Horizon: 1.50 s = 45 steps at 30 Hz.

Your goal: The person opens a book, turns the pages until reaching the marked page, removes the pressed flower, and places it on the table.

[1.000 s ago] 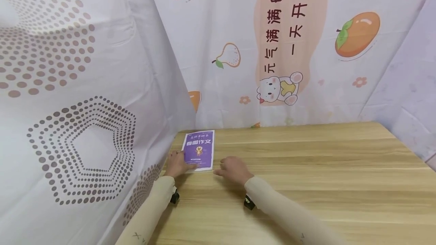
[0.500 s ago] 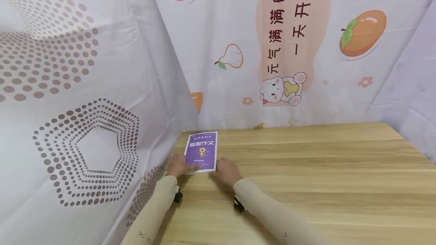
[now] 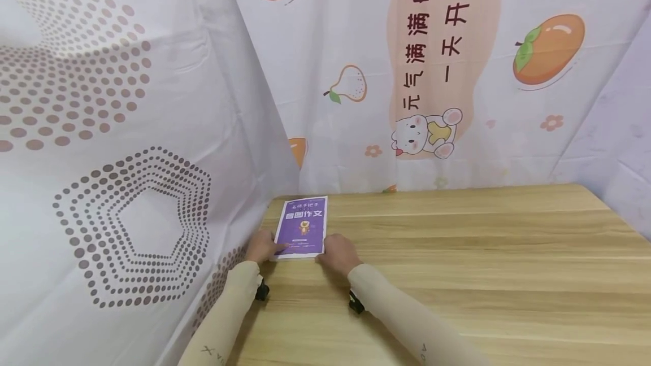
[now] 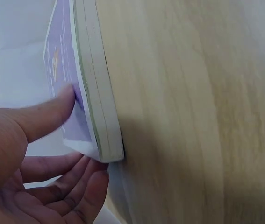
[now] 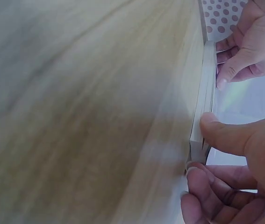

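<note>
A stack of thin books point(image 3: 302, 227) with a purple cover on top lies flat at the table's far left. Layered page edges show along its near side in the left wrist view. My left hand point(image 3: 261, 246) holds the left side, its thumb point(image 4: 57, 112) on the purple cover and its other fingers curled against the side edge. At the near right corner, my right hand point(image 3: 339, 253) holds the stack. In the right wrist view its thumb point(image 5: 225, 135) presses the near edge, while its curled fingers touch the side around the corner.
The wood-grain table point(image 3: 458, 275) stretches away to the right. A dotted white curtain point(image 3: 152, 129) hangs close along the left side, by my left hand. Behind the table hangs a fruit-printed curtain point(image 3: 346, 129).
My right hand has moved left, from beside the books onto their near right corner. My left thumb has drawn back toward the left edge of the cover. The head view has shifted slightly.
</note>
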Each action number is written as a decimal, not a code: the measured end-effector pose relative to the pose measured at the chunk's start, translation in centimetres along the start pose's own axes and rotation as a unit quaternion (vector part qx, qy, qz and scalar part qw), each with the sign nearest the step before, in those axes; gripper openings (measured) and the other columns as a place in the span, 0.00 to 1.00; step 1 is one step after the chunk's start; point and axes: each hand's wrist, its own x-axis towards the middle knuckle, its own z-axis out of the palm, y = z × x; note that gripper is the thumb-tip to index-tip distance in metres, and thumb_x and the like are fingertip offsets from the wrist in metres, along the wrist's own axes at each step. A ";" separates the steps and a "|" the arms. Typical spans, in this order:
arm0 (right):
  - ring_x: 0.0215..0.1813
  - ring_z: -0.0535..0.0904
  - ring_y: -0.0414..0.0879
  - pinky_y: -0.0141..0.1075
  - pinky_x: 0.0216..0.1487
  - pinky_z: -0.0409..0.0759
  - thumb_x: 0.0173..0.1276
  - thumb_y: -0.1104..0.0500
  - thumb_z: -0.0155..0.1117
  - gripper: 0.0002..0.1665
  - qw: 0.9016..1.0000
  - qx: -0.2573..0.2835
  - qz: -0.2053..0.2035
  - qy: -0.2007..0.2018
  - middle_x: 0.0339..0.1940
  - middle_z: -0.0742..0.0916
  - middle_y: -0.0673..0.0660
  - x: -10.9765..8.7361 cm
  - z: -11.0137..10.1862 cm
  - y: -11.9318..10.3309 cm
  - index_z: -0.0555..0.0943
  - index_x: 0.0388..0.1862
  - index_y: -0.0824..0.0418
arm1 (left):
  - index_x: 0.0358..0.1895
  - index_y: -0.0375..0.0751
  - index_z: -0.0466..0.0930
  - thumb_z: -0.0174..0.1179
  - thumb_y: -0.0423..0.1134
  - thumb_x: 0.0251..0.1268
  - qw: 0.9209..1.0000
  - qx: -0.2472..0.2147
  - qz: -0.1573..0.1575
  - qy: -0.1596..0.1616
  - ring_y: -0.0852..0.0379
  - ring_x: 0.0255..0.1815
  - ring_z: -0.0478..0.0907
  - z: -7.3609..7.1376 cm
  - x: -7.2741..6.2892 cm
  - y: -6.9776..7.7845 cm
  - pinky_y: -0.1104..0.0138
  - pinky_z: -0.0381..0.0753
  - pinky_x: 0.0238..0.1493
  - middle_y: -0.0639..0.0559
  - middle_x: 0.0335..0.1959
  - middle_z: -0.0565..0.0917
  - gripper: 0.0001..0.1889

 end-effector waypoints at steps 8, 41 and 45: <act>0.25 0.78 0.44 0.40 0.32 0.83 0.56 0.51 0.81 0.18 1.000 -0.029 -0.010 -0.004 0.25 0.85 0.53 0.0 0.0 -0.3 0.86 0.31 0.63 | 0.35 0.27 0.84 0.73 0.38 0.62 1.000 -0.020 0.008 0.008 0.53 0.19 0.75 -0.3 -0.4 -0.2 0.63 0.73 0.21 0.47 0.21 0.80 0.14; 0.25 0.73 0.40 0.38 0.29 0.78 0.57 0.56 0.81 0.14 0.994 -0.029 -0.109 -0.011 0.22 0.83 0.51 -6.6 -4.5 4.8 0.87 0.31 0.65 | 0.31 0.38 0.77 0.76 0.45 0.58 0.998 0.003 0.046 -0.034 0.55 0.24 0.72 3.5 -4.2 4.6 0.65 0.74 0.26 0.50 0.23 0.76 0.18; 0.24 0.71 0.40 0.39 0.28 0.77 0.57 0.56 0.81 0.13 0.992 -0.044 -0.118 -0.005 0.21 0.83 0.52 -8.1 -5.2 5.5 0.87 0.29 0.64 | 0.30 0.37 0.78 0.76 0.44 0.58 0.996 -0.006 0.072 -0.043 0.56 0.23 0.72 4.0 -5.0 5.7 0.65 0.74 0.25 0.51 0.22 0.76 0.17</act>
